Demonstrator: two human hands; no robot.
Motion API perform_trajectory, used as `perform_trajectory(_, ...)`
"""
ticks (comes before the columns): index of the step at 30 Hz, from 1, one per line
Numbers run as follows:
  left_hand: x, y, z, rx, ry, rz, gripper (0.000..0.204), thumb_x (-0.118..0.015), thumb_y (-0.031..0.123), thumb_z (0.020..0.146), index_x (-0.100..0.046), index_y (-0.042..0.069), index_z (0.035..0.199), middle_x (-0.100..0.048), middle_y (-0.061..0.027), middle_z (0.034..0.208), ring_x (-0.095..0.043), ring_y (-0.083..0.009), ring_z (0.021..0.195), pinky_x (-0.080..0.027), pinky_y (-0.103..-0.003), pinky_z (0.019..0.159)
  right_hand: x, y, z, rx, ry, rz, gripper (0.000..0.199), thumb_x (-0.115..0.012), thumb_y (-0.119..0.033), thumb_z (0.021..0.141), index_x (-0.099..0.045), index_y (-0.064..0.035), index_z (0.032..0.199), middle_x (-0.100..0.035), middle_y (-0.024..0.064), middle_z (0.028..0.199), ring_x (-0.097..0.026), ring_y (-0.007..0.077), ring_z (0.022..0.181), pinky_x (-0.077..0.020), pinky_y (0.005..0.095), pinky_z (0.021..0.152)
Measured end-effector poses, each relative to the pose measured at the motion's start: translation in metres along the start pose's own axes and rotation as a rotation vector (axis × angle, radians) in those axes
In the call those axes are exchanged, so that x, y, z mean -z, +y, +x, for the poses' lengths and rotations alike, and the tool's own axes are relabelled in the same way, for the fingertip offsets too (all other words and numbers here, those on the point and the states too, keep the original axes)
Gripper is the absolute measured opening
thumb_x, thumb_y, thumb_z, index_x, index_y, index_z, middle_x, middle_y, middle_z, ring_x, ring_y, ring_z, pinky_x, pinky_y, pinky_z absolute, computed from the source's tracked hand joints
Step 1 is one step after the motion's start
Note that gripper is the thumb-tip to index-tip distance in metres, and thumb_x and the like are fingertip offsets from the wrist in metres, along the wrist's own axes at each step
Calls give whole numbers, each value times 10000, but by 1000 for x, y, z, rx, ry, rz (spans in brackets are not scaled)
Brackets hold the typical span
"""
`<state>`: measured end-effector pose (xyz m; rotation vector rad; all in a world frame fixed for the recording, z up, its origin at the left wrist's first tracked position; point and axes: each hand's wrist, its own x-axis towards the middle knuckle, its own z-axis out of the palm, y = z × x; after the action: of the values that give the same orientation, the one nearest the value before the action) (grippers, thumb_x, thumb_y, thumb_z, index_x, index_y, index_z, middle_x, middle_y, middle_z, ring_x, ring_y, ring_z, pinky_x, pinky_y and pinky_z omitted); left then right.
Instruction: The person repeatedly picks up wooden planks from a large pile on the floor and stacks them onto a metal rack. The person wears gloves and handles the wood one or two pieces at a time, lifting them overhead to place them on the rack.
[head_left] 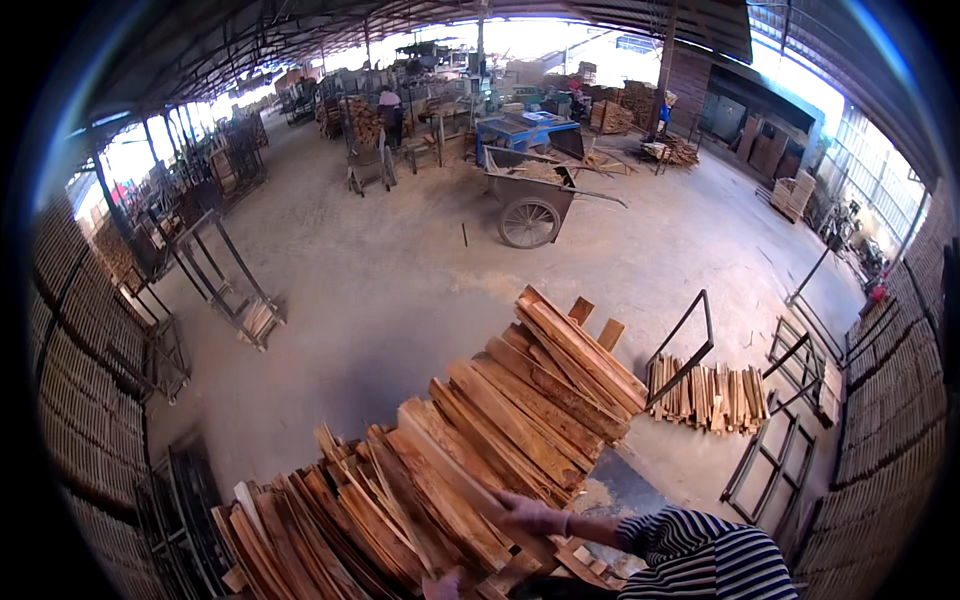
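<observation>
A long pile of rough wooden planks runs across the front, from lower left up to the right. My right hand, pale and perhaps gloved, comes in from the right below a striped sleeve. Its fingers are closed on the edge of a long wooden plank, slightly blurred, that slants over the pile. Only a small part of my left hand shows at the lower edge, near the plank's lower stretch. Its fingers are blurred and cut off, so their grip is unclear.
Beyond the pile stands a two-wheeled cart near a blue machine table. At right are a stack of short wood pieces and metal frames. A metal rack stands at left. Another person is far back.
</observation>
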<state>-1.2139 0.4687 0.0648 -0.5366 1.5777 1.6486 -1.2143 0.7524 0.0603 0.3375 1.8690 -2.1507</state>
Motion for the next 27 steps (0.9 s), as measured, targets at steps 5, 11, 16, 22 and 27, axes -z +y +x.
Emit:
perform_trajectory(5, -65, 31, -84, -323, 239, 452, 608, -686, 457, 942, -541, 20, 1340, -698, -229, 1139, -675, -425, 1047, -564, -515, 837, -89, 5, -11, -314, -111, 56, 1124, -693, -578, 923, -50, -7, 1647, -304, 227, 1650, -338, 273, 1499, -309, 337, 1189)
perform_trajectory(11, -49, 3, -145, -285, 408, 861, 656, -731, 542, 887, -505, 38, 1241, -701, -287, 1002, -676, -492, 960, -561, -521, 769, -115, 14, -17, -567, -258, 567, 284, -733, -181, 931, -708, -72, 1192, -753, 54, 1051, -721, 184, 875, -598, 350, 797)
perform_trajectory(16, -35, -16, -251, -326, 469, 767, 950, -745, 577, 876, -330, 30, 1532, -637, -265, 1244, -699, -393, 979, -582, -458, 783, -162, -32, -77, -353, -302, 217, 536, -706, -156, 923, -470, -82, 1398, -689, 87, 1266, -660, 232, 1157, -510, 359, 1052)
perform_trajectory(22, 99, -40, -277, -592, 486, -315, 860, -789, 447, 893, -370, -5, 1493, -588, -167, 1317, -672, -259, 1045, -591, -383, 867, -270, -82, -160, 55, -785, -403, 1132, -853, -276, 754, -177, -113, 1647, -555, 184, 1440, -565, 298, 1307, -481, 382, 1074)
perform_trajectory(27, 136, -135, -323, -643, 571, -1230, 550, -766, 402, 926, -584, 58, 1314, -677, -79, 1095, -676, -234, 983, -586, -403, 874, -358, -52, -219, 345, -856, -813, 1103, -866, -446, 753, -285, 22, 1566, -549, 271, 1407, -554, 424, 1297, -462, 460, 1088)
